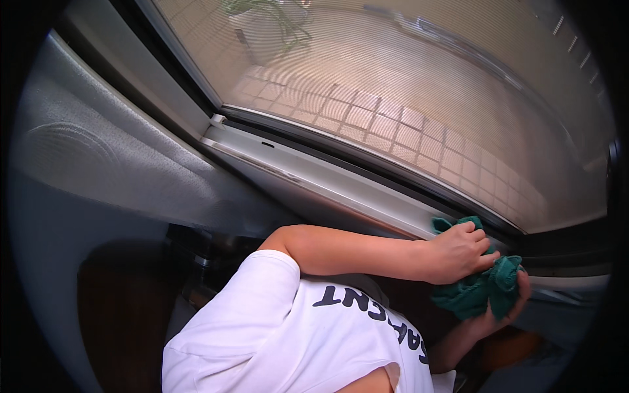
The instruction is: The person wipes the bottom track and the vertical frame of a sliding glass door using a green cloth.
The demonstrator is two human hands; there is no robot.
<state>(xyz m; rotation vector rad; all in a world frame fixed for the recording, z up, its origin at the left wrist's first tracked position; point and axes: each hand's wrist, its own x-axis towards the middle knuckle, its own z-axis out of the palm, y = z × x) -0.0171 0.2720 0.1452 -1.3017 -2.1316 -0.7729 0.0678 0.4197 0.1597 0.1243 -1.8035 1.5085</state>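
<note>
A dark green cloth (462, 296) is bunched up between my hands at the right end of a white window track (314, 185). My left hand (460, 252) is closed on the cloth, its arm stretched across in front of me, and some of the cloth sticks out past the knuckles onto the track. Just to the right and nearer, my right hand (514, 303) grips another fold from below, the thumb side partly hidden by the cloth. The lower edge of the window screen (393, 98) runs right behind the track.
Through the screen show a tiled strip (367, 111), a green plant (278, 19) and a curved rail (458, 42). A silvery grey curtain (98, 137) hangs at the left. Below it, in shadow, stands a dark object with a shiny metal part (202, 261).
</note>
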